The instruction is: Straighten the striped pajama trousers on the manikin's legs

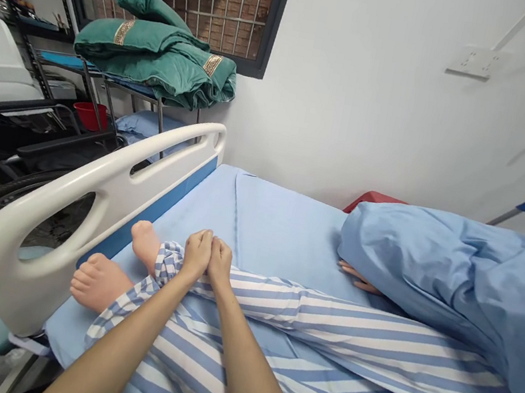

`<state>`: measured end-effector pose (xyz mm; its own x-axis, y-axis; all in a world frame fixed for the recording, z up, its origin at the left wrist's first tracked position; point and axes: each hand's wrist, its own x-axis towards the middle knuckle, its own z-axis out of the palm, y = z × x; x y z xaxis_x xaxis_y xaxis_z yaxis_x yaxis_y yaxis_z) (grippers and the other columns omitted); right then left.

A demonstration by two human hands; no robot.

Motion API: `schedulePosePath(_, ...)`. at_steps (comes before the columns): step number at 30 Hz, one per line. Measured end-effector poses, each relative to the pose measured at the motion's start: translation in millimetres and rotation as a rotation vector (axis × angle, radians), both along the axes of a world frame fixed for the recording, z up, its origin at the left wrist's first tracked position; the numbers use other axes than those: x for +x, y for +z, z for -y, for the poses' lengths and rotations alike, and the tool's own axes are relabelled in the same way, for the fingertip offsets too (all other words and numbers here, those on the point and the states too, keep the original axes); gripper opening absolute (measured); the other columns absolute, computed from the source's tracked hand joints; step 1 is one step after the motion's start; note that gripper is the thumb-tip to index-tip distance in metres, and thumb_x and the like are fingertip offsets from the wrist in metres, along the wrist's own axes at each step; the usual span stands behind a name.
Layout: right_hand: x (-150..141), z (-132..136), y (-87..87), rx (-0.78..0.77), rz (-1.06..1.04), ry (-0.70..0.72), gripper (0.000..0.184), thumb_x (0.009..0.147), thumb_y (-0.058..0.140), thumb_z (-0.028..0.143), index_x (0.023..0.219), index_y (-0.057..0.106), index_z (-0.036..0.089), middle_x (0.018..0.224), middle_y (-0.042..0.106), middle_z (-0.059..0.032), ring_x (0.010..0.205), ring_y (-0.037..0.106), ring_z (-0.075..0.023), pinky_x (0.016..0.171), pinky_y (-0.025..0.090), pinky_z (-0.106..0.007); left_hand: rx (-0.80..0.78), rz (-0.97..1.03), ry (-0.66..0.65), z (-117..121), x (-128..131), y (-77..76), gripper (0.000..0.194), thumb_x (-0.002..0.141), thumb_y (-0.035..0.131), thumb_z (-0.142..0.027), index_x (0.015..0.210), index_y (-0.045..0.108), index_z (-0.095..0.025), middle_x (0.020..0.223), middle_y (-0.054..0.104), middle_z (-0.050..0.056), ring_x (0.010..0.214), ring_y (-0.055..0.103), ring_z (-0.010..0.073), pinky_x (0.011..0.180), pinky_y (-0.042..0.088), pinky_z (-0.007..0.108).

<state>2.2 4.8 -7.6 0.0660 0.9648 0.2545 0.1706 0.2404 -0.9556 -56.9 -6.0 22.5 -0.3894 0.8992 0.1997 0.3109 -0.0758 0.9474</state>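
A figure in blue-and-white striped trousers (318,342) lies on a hospital bed with a light blue sheet (277,226). Its two bare feet (98,279) point toward the white bed rail. My left hand (196,254) and my right hand (220,262) are side by side, both closed on the cuff of the far trouser leg near its ankle. A light blue blanket (455,285) covers the figure's upper part, and a hand (354,277) of the figure peeks out beneath it.
A white plastic rail (90,193) runs along the bed's left side. Behind it stand a wheelchair (8,138), a red bucket (89,114) and a rack bearing a folded green quilt (160,53). A white wall lies beyond the bed.
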Motion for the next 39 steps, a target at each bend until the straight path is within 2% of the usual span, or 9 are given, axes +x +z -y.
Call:
schedulePosePath(3, 3, -1, 0.7, -0.020, -0.032, 0.011, 0.037, 0.083, 0.034, 0.039, 0.054, 0.042, 0.018, 0.051, 0.043, 0.0031, 0.053, 0.038, -0.0105, 0.050, 0.029, -0.022, -0.009, 0.064, 0.052, 3, 7, -6.8, 0.030, 0.077, 0.035, -0.031, 0.050, 0.036, -0.018, 0.047, 0.038, -0.004, 0.050, 0.035, 0.0080, 0.049, 0.027, 0.021)
schedulePosePath(9, 3, -2, -1.0, -0.053, -0.066, -0.011, 0.035, 0.081, 0.037, 0.039, 0.052, 0.033, 0.019, 0.048, 0.034, 0.0055, 0.050, 0.031, -0.0092, 0.047, 0.027, -0.022, -0.038, -0.233, 0.025, 6, 5, -29.7, 0.031, 0.080, 0.033, -0.030, 0.054, 0.046, -0.018, 0.055, 0.052, 0.000, 0.056, 0.044, 0.0096, 0.058, 0.030, 0.021)
schedulePosePath(14, 8, -3, 7.8, -0.057, 0.068, -0.037, 0.035, 0.081, 0.035, 0.037, 0.051, 0.034, 0.019, 0.047, 0.035, 0.0051, 0.049, 0.033, -0.0097, 0.048, 0.025, -0.023, -0.095, -0.351, 0.017, 6, 3, -28.9, 0.033, 0.083, 0.032, -0.031, 0.058, 0.049, -0.018, 0.060, 0.058, 0.001, 0.060, 0.047, 0.0104, 0.059, 0.029, 0.022)
schedulePosePath(19, 29, 4, 24.3, 0.083, 0.338, 0.032, 0.039, 0.084, 0.034, 0.037, 0.050, 0.037, 0.019, 0.047, 0.037, 0.0049, 0.047, 0.033, -0.0095, 0.049, 0.023, -0.023, -0.193, -0.484, 0.008, 9, 9, -27.5, 0.035, 0.085, 0.031, -0.033, 0.062, 0.053, -0.019, 0.062, 0.060, 0.003, 0.058, 0.047, 0.0115, 0.055, 0.023, 0.024)
schedulePosePath(24, 38, 10, 8.0, 0.079, 0.328, -0.002, 0.039, 0.086, 0.031, 0.037, 0.053, 0.040, 0.019, 0.049, 0.042, 0.0037, 0.049, 0.037, -0.0102, 0.050, 0.025, -0.023, -0.177, -0.559, 0.031, 10, 12, -30.6, 0.032, 0.084, 0.034, -0.032, 0.062, 0.054, -0.020, 0.063, 0.060, 0.002, 0.060, 0.047, 0.0120, 0.058, 0.024, 0.024)
schedulePosePath(28, 38, 11, -0.3, 0.083, 0.270, -0.007, 0.038, 0.085, 0.032, 0.038, 0.055, 0.044, 0.019, 0.050, 0.046, 0.0026, 0.050, 0.040, -0.0109, 0.052, 0.028, -0.023, -0.164, -0.497, 0.006, 7, 15, -23.0, 0.030, 0.082, 0.035, -0.031, 0.058, 0.050, -0.019, 0.060, 0.057, 0.001, 0.059, 0.046, 0.0117, 0.058, 0.026, 0.024)
schedulePosePath(33, 44, 8, 6.8, 0.043, 0.065, 0.046, 0.038, 0.085, 0.030, 0.039, 0.061, 0.049, 0.017, 0.059, 0.053, 0.0003, 0.057, 0.044, -0.0121, 0.054, 0.031, -0.023, -0.039, -0.191, -0.016, 4, 36, -3.3, 0.032, 0.078, 0.036, -0.031, 0.049, 0.038, -0.018, 0.048, 0.043, -0.003, 0.051, 0.039, 0.0090, 0.052, 0.028, 0.021)
schedulePosePath(36, 47, 7, 7.6, 0.007, -0.017, 0.041, 0.038, 0.084, 0.032, 0.041, 0.057, 0.046, 0.017, 0.055, 0.048, 0.0019, 0.055, 0.041, -0.0112, 0.052, 0.031, -0.023, -0.015, -0.087, 0.035, 4, 47, -5.8, 0.032, 0.078, 0.036, -0.031, 0.049, 0.037, -0.019, 0.046, 0.039, -0.004, 0.049, 0.037, 0.0085, 0.051, 0.029, 0.021)
schedulePosePath(39, 46, 6, 4.6, 0.004, -0.042, -0.001, 0.038, 0.083, 0.035, 0.042, 0.054, 0.039, 0.018, 0.050, 0.039, 0.0040, 0.051, 0.035, -0.0099, 0.048, 0.028, -0.022, -0.050, -0.168, 0.018, 5, 48, -17.6, 0.033, 0.081, 0.034, -0.032, 0.052, 0.043, -0.018, 0.051, 0.048, -0.002, 0.053, 0.042, 0.0093, 0.056, 0.031, 0.022)
